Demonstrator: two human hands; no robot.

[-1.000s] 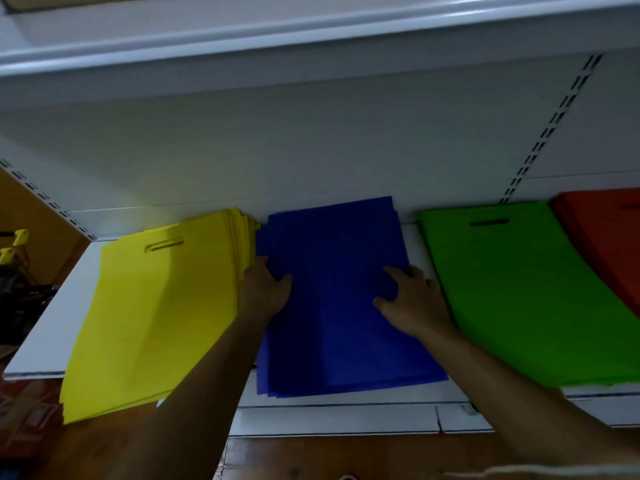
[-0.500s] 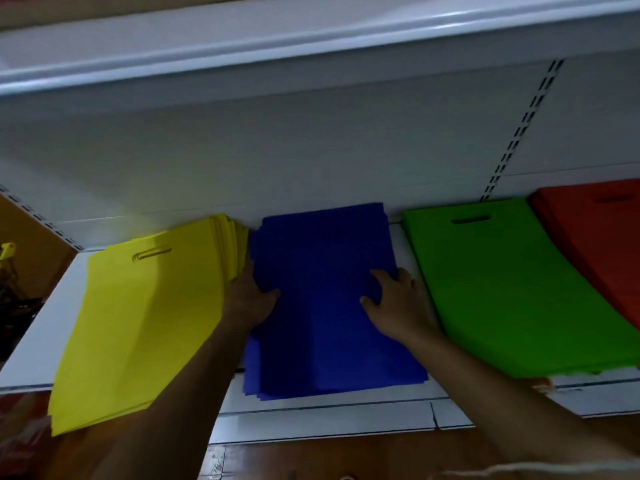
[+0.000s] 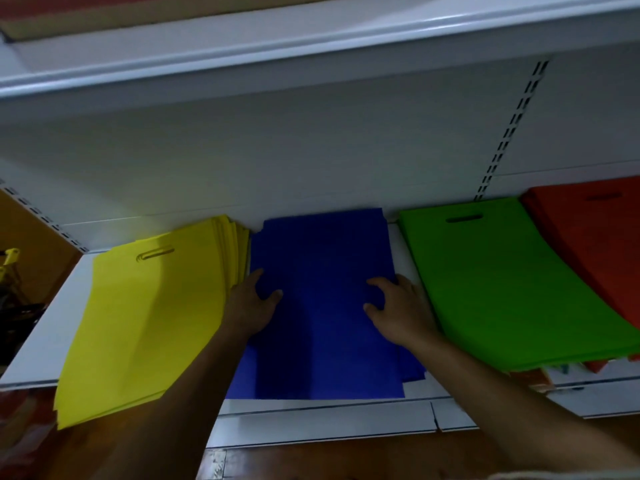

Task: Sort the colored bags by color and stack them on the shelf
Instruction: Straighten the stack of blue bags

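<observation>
On the white shelf [image 3: 45, 337], the blue bag stack [image 3: 325, 306] lies flat between the yellow stack [image 3: 149, 323] and the green stack [image 3: 502, 289]. The left hand [image 3: 251, 306] grips its left edge and the right hand [image 3: 398, 308] its right edge, fingers curled. An orange-red stack [image 3: 595, 237] sits far right.
</observation>
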